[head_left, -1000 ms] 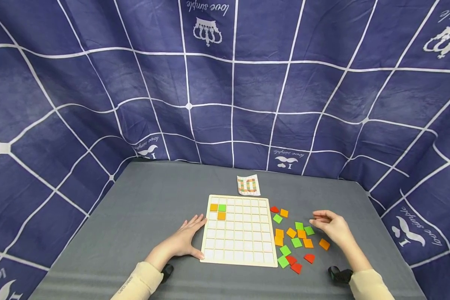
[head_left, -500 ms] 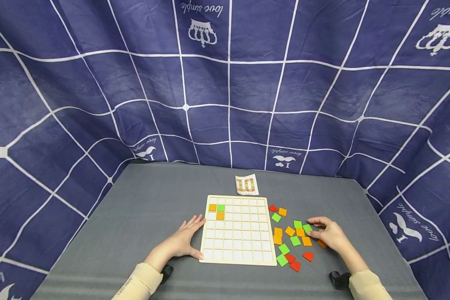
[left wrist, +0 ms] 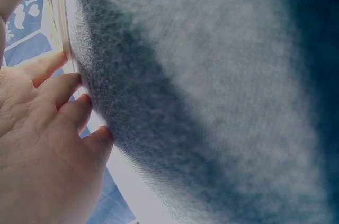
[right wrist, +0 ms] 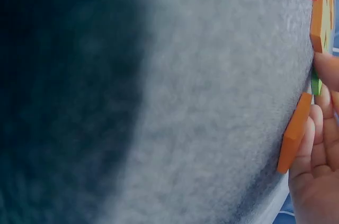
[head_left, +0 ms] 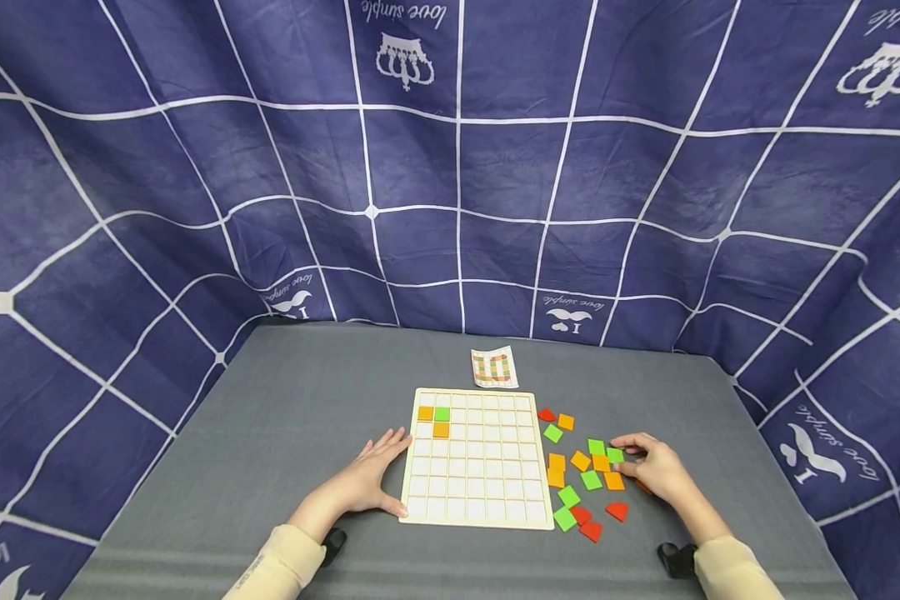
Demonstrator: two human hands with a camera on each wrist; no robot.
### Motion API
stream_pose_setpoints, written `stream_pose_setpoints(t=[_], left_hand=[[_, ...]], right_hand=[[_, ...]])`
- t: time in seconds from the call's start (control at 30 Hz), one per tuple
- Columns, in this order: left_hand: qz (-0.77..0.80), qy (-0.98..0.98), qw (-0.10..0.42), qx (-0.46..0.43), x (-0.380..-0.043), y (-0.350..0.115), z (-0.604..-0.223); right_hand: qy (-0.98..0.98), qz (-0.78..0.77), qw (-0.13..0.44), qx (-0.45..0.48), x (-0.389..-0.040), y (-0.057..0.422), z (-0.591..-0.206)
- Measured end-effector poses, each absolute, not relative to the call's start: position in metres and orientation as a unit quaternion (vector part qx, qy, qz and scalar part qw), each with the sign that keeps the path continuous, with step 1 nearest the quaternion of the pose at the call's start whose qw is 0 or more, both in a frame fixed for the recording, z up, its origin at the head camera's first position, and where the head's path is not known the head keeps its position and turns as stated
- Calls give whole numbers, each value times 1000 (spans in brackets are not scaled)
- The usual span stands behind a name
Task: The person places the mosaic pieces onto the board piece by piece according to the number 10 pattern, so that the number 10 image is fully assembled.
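Note:
My left hand (head_left: 367, 479) lies with spread fingers along the left edge of a pale wooden grid board (head_left: 477, 523), thumb at its near corner. In the left wrist view, the fingertips (left wrist: 85, 110) touch the table cloth by the board. My right hand (head_left: 656, 471) pinches a green square tile (head_left: 615, 455) between thumb and fingers, low over the loose tiles right of the board. Beside its curled lower fingers, in the right wrist view, lies an orange tile (right wrist: 295, 134). Two orange tiles (head_left: 425, 413) and a green one (head_left: 442, 413) sit in the board's upper left cells.
Several loose orange, green and red tiles (head_left: 591, 481) are scattered between the board and my right hand. Some red ones (head_left: 617, 511) have a rounded side. A small printed pattern card (head_left: 494, 367) lies behind the board on the grey table (head_left: 330, 375). A blue curtain (head_left: 420, 167) surrounds the table.
My right hand has come down and left onto the green tile, its fingers closing on it. My left hand and the board stay in place.

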State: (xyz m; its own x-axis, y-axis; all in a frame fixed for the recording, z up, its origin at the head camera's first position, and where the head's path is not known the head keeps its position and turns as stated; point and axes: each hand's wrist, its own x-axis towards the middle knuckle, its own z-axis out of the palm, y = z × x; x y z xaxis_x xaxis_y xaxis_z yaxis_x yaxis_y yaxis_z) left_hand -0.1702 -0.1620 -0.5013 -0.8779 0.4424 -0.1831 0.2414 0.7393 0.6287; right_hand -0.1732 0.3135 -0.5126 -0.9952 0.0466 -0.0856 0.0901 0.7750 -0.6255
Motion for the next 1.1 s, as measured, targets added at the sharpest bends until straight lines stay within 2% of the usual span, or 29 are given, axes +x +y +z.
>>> stream_pose_setpoints(t=[0.3, 0.6, 1.1], left_hand=[[313, 918, 159, 185, -169, -160, -496], [313, 917, 159, 190, -168, -161, -497], [311, 919, 161, 183, -169, -162, -498]], right_hand=[[948, -312, 33, 48, -172, 315, -504], [921, -385, 26, 58, -173, 313, -492], [857, -512, 48, 16, -198, 225, -465]])
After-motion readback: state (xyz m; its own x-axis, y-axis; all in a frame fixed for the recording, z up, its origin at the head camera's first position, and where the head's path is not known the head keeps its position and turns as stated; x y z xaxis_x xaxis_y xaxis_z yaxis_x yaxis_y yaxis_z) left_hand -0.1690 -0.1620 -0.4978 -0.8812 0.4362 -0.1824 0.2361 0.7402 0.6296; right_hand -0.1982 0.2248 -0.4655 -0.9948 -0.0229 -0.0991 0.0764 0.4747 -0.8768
